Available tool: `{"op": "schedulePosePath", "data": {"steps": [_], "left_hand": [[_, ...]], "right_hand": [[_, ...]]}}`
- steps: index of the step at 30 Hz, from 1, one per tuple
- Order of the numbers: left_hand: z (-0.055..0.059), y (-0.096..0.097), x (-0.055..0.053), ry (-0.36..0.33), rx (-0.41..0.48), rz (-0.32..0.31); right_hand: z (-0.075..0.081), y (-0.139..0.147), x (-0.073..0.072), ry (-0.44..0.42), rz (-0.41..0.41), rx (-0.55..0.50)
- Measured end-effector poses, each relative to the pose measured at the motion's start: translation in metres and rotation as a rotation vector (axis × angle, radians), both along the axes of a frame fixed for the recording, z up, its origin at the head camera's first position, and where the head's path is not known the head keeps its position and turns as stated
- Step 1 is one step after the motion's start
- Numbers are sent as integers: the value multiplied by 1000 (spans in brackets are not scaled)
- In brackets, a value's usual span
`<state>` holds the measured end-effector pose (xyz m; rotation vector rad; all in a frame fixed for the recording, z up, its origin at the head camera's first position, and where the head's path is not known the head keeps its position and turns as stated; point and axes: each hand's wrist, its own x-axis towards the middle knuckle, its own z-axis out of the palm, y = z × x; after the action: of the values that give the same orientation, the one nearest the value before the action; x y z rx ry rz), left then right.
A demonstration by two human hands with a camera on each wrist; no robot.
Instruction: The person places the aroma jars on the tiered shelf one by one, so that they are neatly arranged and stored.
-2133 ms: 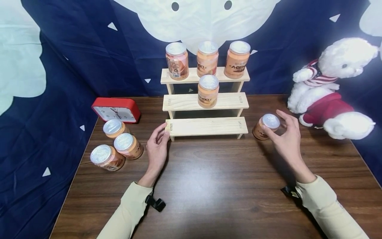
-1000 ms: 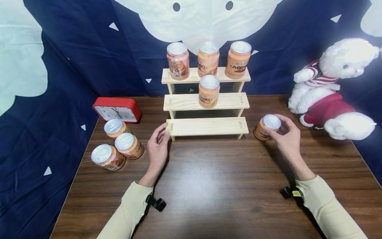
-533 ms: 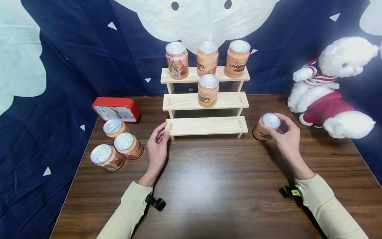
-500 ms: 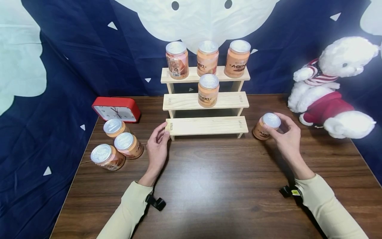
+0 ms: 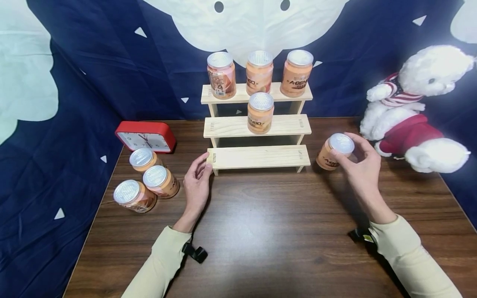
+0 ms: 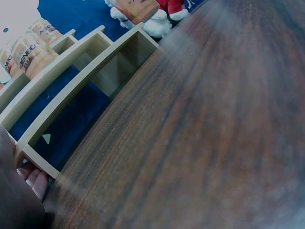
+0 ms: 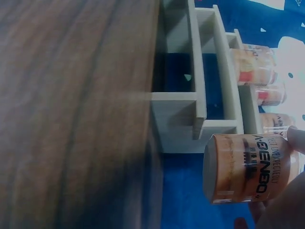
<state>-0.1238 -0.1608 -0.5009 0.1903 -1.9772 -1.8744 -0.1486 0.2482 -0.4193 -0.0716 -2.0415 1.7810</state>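
Observation:
My right hand holds a peach-coloured jar with a silver lid by its upper part, thumb on one side and fingers on the other. The jar is just above the table, right of the three-step wooden shelf; its underside shows in the right wrist view, where the jar lies across the picture. My left hand grips the left end of the shelf's lowest step, with curled fingers partly hidden behind the end leg. Three jars stand on the top step, and one jar is mid-way along the middle step.
Three more jars cluster on the table at the left, in front of a red clock. White plush toys lie at the back right, close behind my right hand. Dark blue cloth hangs behind the table.
My right hand has closed its fingers on the jar and raised it slightly, up and to the right in the head view. The left hand and the shelf have stayed still.

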Motion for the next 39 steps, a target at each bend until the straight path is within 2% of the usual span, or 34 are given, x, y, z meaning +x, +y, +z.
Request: {"op": "schedulePosePath", "data": {"steps": [4, 6, 14, 25, 26, 29, 32, 36, 39], "left_hand": [[8, 3, 3, -44, -24, 8], [8, 3, 3, -49, -23, 7], [-7, -3, -3, 11, 5, 8], [8, 3, 3, -49, -16, 14], [4, 2, 1, -46, -18, 15], [-18, -7, -7, -28, -13, 2], [-18, -8, -8, -35, -17, -1], [-2, -1, -1, -60, -31, 14], [-7, -4, -3, -30, -27, 15]], "right_hand": [[7, -3, 0, 28, 24, -30], [10, -5, 0, 43, 32, -25], [26, -12, 1, 85, 37, 45], [42, -27, -3, 163, 72, 9], [43, -28, -3, 163, 71, 12], [46, -34, -6, 160, 69, 3], [49, -39, -9, 152, 67, -1], [54, -45, -14, 145, 72, 4], [56, -49, -18, 148, 83, 4]]}}
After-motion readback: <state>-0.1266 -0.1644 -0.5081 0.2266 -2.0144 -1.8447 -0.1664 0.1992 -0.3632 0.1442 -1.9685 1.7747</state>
